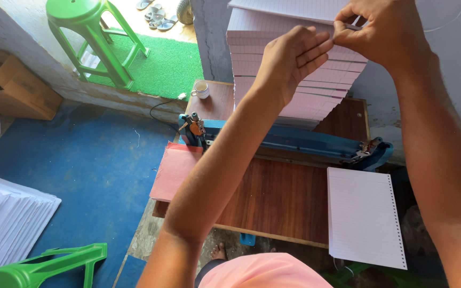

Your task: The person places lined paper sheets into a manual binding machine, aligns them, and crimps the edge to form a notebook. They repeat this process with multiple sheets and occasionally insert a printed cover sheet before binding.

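A blue floor mat (92,165) covers most of the ground on the left, and a green mat (169,66) lies in the doorway beyond it. A brown wooden table (278,197) stands in front of the person. At its back rises one tall stack of ruled paper bundles (300,80), each bundle edged in pink, the stack leaning against the grey wall (454,58).

Both hands are raised to the top of that stack. The left hand (292,56) rests half curled on the upper bundles, fingers extended toward the right hand; whether it holds a sheet cannot be told. The right hand (382,29) pinches narrowly at the top sheet's edge, thumb and forefinger together.

One long blue binding machine (289,140) lies across the table in front of the stack. One loose pad of lined white paper (364,216), punched along its right edge, overhangs the table's right front corner. One pink card sheet (174,170) hangs off the left edge.

Two green plastic stools (94,34) are visible, one upright by the doorway, one tipped over at bottom left. A pile of white sheets (6,218) fans out at the left edge. One brown cardboard box (14,88) sits against the left wall. One small white cup (201,89) stands on the table's back corner.
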The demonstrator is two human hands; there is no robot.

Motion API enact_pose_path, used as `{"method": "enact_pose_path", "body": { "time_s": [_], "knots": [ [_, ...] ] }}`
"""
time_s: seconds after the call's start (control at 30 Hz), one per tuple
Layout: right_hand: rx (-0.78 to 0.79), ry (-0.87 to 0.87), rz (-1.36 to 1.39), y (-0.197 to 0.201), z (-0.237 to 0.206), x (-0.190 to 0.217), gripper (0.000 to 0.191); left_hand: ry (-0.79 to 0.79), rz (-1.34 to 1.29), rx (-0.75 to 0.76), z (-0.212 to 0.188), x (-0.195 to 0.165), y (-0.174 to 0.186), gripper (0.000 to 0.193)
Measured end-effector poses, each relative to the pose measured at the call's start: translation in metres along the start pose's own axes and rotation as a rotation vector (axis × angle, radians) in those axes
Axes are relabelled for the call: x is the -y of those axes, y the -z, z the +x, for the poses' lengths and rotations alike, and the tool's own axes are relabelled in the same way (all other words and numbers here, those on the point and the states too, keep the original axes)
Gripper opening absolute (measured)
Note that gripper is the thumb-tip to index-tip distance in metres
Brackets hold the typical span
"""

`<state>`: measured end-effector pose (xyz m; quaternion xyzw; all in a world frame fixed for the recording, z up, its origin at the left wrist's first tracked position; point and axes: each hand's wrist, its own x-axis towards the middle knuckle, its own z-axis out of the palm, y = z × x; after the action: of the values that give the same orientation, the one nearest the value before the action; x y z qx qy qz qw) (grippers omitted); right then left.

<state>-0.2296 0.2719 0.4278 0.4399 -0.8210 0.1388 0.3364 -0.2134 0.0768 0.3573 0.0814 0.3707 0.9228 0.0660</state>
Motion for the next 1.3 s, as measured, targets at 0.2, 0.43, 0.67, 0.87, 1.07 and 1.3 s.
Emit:
{"method": "enact_pose_path", "body": {
  "time_s": [0.2, 0.43, 0.67, 0.87, 1.07, 1.3],
  "knots": [
    [-0.063, 0.079, -0.027, -0.003, -0.004, -0.004, 0.007, 0.008, 0.082, -0.161, 0.034, -0.021, 0.007, 0.05],
    [-0.064, 0.148, -0.165, -0.002, -0.005, 0.002, 0.005, -0.127, 0.284, -0.268, 0.052, -0.03, 0.007, 0.038],
    [-0.302, -0.014, -0.21, -0.025, -0.043, -0.009, 0.017, -0.143, 0.296, -0.315, 0.043, -0.032, 0.01, 0.026],
    [-0.613, -0.753, 0.179, -0.038, -0.096, 0.008, 0.031, -0.162, 0.232, -0.307, 0.009, -0.029, 0.018, 0.025],
    [-0.383, -1.044, 1.12, 0.004, -0.085, 0.04, 0.065, -0.163, 0.209, -0.32, -0.031, -0.026, 0.017, 0.027],
    [-0.282, -1.129, 1.158, 0.031, -0.081, 0.058, 0.051, -0.209, 0.188, -0.288, -0.064, -0.02, 0.012, 0.029]
  ]
}}
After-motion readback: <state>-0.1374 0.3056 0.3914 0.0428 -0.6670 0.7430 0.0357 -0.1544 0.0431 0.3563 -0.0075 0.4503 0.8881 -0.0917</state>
